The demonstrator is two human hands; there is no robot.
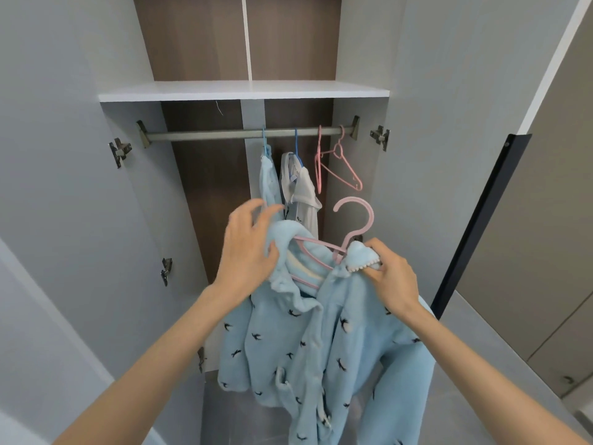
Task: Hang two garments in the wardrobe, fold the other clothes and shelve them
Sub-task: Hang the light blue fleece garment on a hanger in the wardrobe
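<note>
Pajama top (321,342): blue, bird-printed, on pink hanger (354,220), held before open wardrobe (205,187), below rail (224,135) | left hand (247,252): fingers spread over its shoulder | right hand (391,277): fingers pinching collar beside hanger neck

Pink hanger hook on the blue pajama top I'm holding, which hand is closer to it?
Right. The right hand pinches the blue pajama collar just below the hook; the left hand rests on its other shoulder, farther off to the left.

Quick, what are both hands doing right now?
Left hand: open, fingers resting on the blue pajama top.
Right hand: pinching its collar.
</note>
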